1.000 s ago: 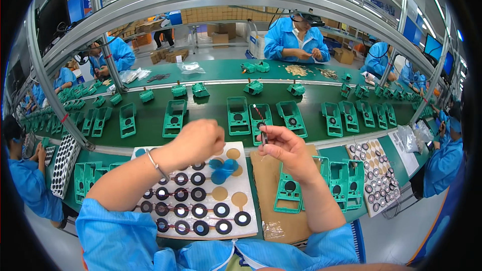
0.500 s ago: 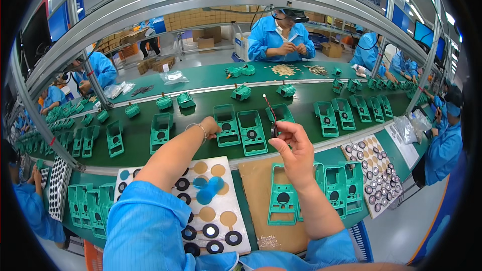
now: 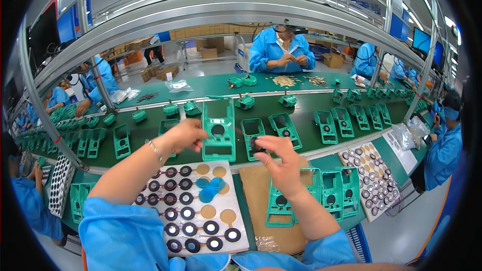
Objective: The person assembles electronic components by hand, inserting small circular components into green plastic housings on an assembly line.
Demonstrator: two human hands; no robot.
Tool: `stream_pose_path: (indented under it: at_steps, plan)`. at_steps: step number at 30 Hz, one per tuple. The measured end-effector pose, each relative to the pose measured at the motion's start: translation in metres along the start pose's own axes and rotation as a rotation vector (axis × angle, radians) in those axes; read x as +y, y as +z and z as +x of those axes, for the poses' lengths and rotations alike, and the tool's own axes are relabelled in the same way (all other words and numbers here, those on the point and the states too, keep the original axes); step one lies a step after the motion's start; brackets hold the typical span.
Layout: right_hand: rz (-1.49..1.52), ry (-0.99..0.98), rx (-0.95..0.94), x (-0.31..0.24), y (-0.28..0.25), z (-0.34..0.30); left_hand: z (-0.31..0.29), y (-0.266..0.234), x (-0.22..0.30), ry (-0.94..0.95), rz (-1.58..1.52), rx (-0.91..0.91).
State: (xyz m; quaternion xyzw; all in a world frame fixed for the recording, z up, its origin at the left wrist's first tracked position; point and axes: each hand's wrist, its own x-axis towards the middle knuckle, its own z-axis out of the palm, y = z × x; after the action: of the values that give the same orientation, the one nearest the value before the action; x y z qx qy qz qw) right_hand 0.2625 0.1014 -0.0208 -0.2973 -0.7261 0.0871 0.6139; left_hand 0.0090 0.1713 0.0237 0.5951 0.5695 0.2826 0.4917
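Note:
My left hand (image 3: 183, 135) grips the left edge of a green plastic housing (image 3: 218, 141), held upright above the belt. This housing has a large opening at its top and a round black mesh in its middle. Just to its right, my right hand (image 3: 282, 163) pinches a small round black speaker (image 3: 254, 145) between thumb and fingers. Its thin wire is blurred and reaches toward the housing. Below my arms lies a white foam tray (image 3: 233, 248) with rows of round speakers, a few tan round recesses and some blue discs (image 3: 206, 194) on it.
Green housings and smaller green parts line the dark green belt (image 3: 138, 143). More housings (image 3: 281, 214) lie on a cardboard sheet (image 3: 261, 221). A second speaker tray (image 3: 369, 170) is at right. A metal frame (image 3: 236, 7) spans overhead. Co-workers in blue sit across and on both sides.
My left hand has lifted a green housing off the belt. The right hand, still holding the speaker, has moved left and down beside it. The view has tilted up slightly.

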Motion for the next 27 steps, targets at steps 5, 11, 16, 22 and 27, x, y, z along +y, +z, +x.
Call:
stream_pose_path:
  at_steps: [5, 11, 16, 22, 27]
  plan:
    - [-0.133, -0.200, -0.094, -0.034, 0.020, -0.011, -0.084, 0.029, -0.010, 0.103, -0.100, -0.130]
    - [-0.219, -0.277, -0.198, -0.058, 0.031, -0.021, -0.127, 0.038, -0.018, 0.096, -0.269, -0.139]
    - [-0.248, -0.302, -0.221, -0.068, 0.034, -0.025, -0.144, 0.042, -0.016, 0.090, -0.306, -0.150]
    - [-0.274, -0.334, -0.253, -0.077, 0.034, -0.028, -0.155, 0.041, -0.021, 0.150, -0.314, -0.150]
    - [-0.308, -0.372, -0.265, -0.084, 0.036, -0.029, -0.162, 0.041, -0.022, 0.172, -0.308, -0.142]
